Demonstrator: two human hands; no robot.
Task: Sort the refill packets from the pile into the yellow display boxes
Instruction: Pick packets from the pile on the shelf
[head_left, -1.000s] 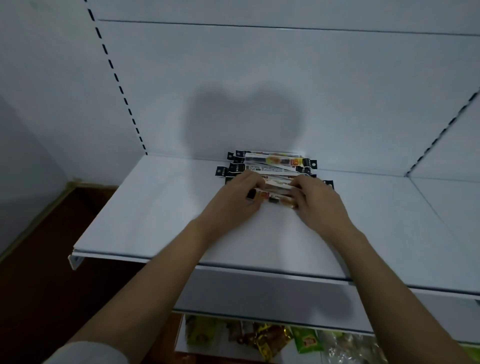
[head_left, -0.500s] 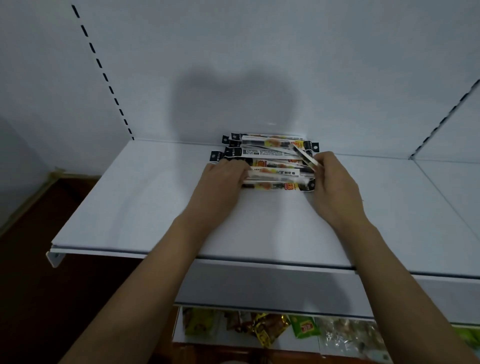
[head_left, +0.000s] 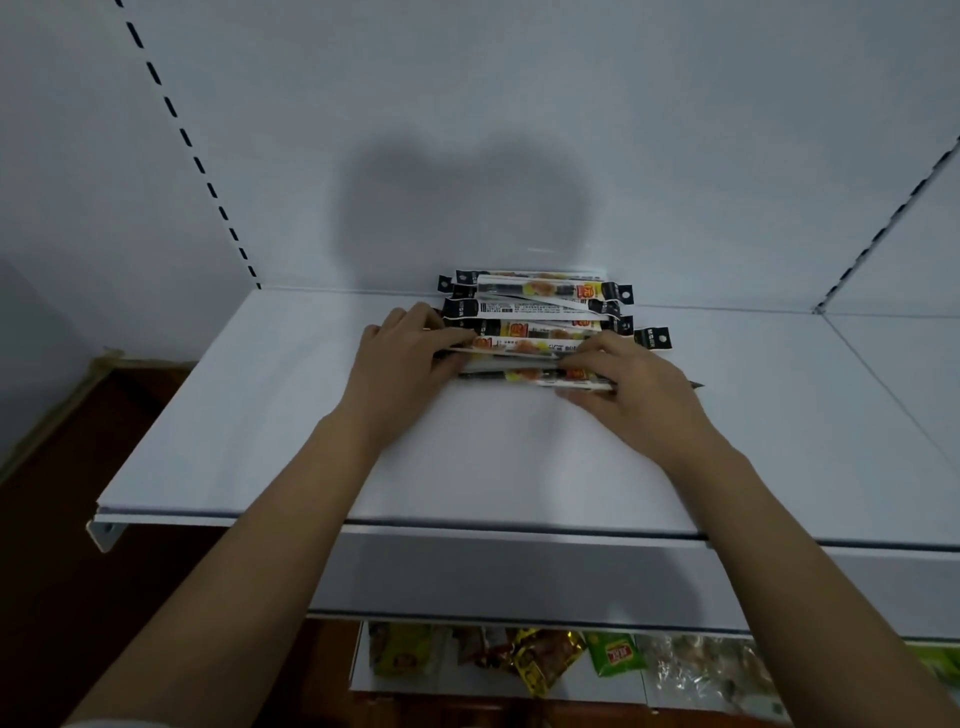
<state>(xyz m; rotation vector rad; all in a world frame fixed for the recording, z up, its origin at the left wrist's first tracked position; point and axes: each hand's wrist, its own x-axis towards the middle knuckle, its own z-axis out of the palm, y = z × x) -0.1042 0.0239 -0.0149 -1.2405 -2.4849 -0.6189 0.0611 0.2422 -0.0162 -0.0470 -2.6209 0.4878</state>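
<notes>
Fingers of both hands lie curled over the near packets in the pile. The left hand (head_left: 410, 353) presses on the left ends and the right hand (head_left: 631, 382) holds the right ends, but it is hard to tell if any packet is really pinched or only pushed.

The big white shelf (head_left: 291, 426) is flat and smooth, so things can slide on it. The white back wall (head_left: 467, 130) stands close behind, and the pile sits right up near it, in the middle of the shelf. No yellow display boxes can be seen.

The pile of refill packets (head_left: 540, 317) is a loose heap of long, thin packs. They look light and bendy, with shiny wrap that is likely slippery. Taking one near its middle, or at both ends together, would probably keep it from flopping or slipping out.

Down below, on a lower shelf, are some snack bags (head_left: 540, 660).
</notes>
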